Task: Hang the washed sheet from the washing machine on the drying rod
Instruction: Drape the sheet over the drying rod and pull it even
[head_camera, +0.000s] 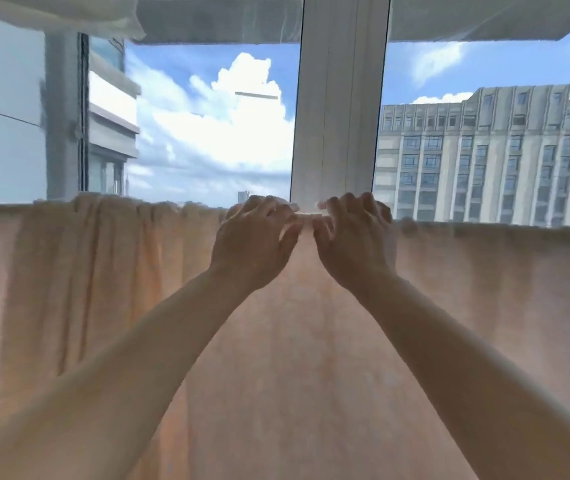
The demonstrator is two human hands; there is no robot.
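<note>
I watch left hand [254, 237] and right hand [352, 237], fingers curled, grip the hung peach sheet's [311, 341] top edge.

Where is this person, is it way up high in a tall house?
Probably a glassed-in balcony or window spot high up in a flat. A peach sheet hangs over a line at the window, a white window post stands behind it, and a many-storey building shows outside at about this height.

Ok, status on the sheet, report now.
Left hand and right hand side by side at the sheet's top edge, fingers curled over it. Sheet draped, bunched at left. Nothing in the way.
</note>
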